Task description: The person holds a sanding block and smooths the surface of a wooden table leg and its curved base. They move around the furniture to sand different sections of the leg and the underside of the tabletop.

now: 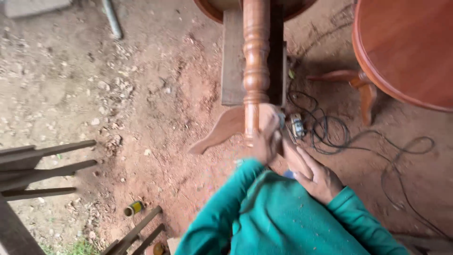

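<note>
Lying along the red dirt ground [155,94], a turned wooden pedestal [256,56] rests on a grey plank [233,61], with a curved leg [219,132] splayed from its near end. To the right of the pedestal stands a round polished table [410,47]; between that table and the pedestal's base a black cable [339,137] coils beside a small power tool [297,125]. The left hand [264,139] is wrapped around the pedestal's base, blurred. The right hand [316,177], just right of that base, lies flat with fingers together; whether it holds anything I cannot tell. Dark slats [42,165] lie far left of the pedestal.
</note>
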